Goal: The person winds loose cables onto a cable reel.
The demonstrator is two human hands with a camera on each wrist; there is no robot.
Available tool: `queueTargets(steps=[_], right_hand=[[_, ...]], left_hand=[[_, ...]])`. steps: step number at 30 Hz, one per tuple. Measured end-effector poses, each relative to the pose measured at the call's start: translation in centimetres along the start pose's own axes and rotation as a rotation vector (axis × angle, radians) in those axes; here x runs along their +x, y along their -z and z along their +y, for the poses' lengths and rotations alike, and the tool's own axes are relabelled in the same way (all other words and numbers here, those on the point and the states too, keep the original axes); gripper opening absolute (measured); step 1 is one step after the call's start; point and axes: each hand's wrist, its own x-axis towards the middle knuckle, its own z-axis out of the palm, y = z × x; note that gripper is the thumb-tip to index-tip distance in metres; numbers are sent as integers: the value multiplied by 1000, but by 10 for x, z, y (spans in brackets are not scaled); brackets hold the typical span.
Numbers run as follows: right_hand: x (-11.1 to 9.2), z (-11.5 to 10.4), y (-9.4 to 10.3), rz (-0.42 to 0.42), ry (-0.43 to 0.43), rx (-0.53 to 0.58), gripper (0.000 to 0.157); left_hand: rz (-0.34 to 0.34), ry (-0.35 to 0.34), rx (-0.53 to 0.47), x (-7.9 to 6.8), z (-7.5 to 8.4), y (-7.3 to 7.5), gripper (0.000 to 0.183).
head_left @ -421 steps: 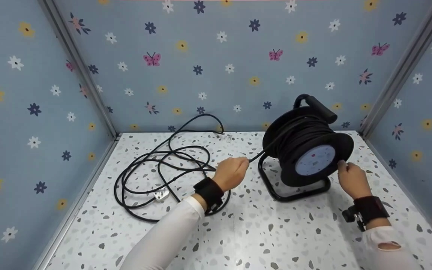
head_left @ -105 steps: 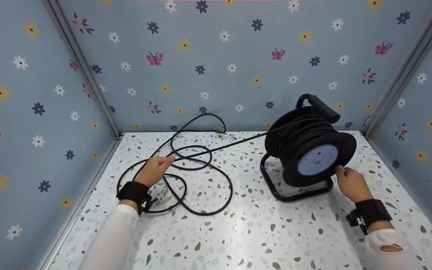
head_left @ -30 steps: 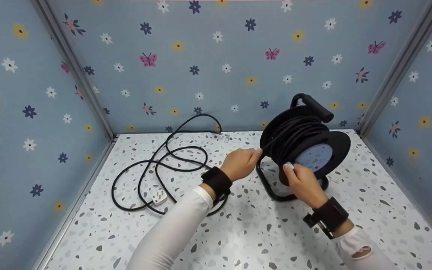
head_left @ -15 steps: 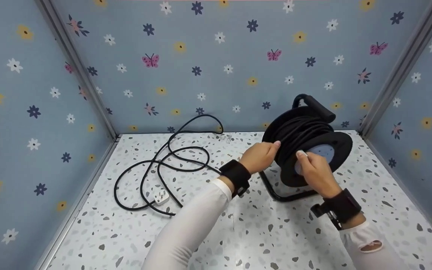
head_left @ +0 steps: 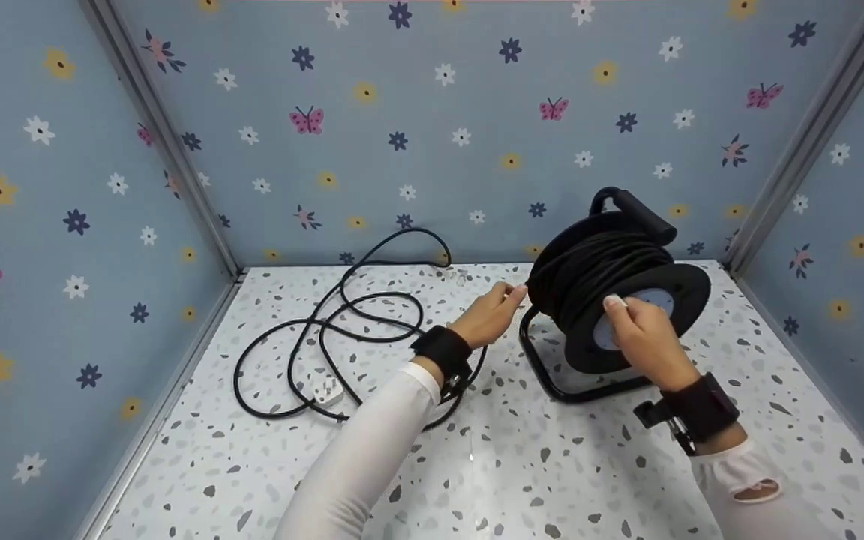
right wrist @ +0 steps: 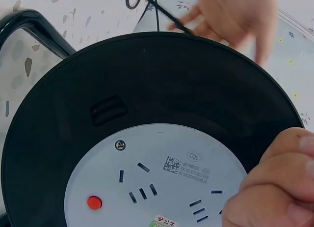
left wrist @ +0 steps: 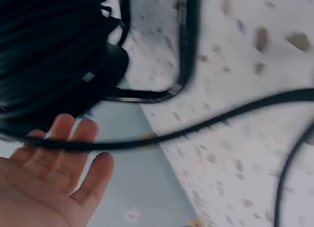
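Observation:
A black cable reel point(head_left: 691, 289) wound with cable stands at the back right on its tubular frame. My right hand point(head_left: 646, 341) curls its fingers in front of the reel's face; what they close around is hidden behind them. Close up in the right wrist view, the pale blue face plate point(right wrist: 162, 143) shows socket slots and a red button. Beside the reel's left rim is my left hand point(head_left: 488, 315). In the left wrist view its fingers point(left wrist: 73, 156) are loosely extended, and the black cable point(left wrist: 196, 127) runs across them to the drum.
Loose cable loops point(head_left: 319, 321) spread over the speckled white surface on the left, with a white three-pin plug point(head_left: 327, 391) among them. A carrying handle point(head_left: 643, 217) tops the reel. Patterned blue panels point(head_left: 462, 105) enclose the back and both sides.
Since 3.5 s ago my left hand has come right along the cable to the reel. Over the last second my right hand has moved up and right across the reel's face; my left fingers have loosened.

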Motion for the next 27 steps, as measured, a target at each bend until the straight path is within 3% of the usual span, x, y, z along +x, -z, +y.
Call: queueTargets(steps=[2,5,10,16,19,21,27], right_hand=[[0,0,0,2,5,-1,46],[0,1,-1,4,4,4,46],[-1,0,-1,11,-2,8,46],[-1,2,0,32,5,-13,45],[-1,3,0,41,12,-24,45],[-1,4,-1,42,15,-23,45],[0,3,-2,46,28,-20,47]], left_hand=[[-14,39,55,-5,-17,3,63],[-76,95,217,-18,-38,8,65],[-215,130,483,-40,-69,6,45],[-226,-1,608,-57,-84,0,18],[-150,-52,617,-62,-81,12,13],[-62,-52,605,-64,-81,29,16],[329,-2,647,-78,-86,104,41]])
